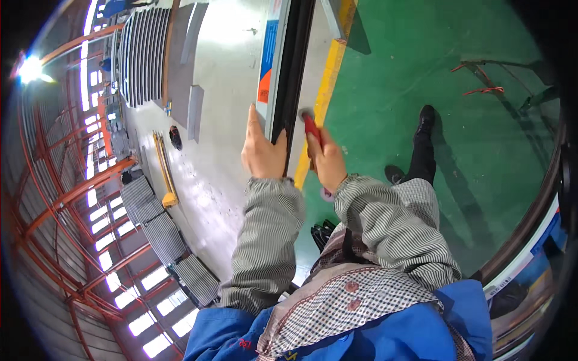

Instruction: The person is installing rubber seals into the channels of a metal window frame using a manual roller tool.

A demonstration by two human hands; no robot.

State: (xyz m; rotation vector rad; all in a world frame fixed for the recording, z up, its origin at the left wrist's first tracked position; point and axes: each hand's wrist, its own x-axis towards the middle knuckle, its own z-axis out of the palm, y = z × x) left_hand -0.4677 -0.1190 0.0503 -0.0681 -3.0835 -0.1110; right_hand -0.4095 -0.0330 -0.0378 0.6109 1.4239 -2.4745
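A long, narrow panel (pixel 274 78) with a grey strip and a black edge runs away from me from the middle of the view. Blue and orange printed film (pixel 267 57) shows along its left side. My left hand (pixel 263 151) clasps the near part of this panel, index finger straight along the grey side and thumb on the black edge; its other fingers are hidden. Just to the right, my right hand (pixel 328 161) is closed around a red-handled tool (pixel 311 127). The tool's dark, blurred tip points toward the panel's black edge, and its exact kind cannot be made out.
A yellow line (pixel 333 66) divides the pale floor from the green floor (pixel 385 90). Stacked grey profiles (pixel 144 57) and ribbed stacks (pixel 162 231) stand at left, near a yellow long-handled item (pixel 164 171). Another person's dark-clothed leg (pixel 423 147) is at right.
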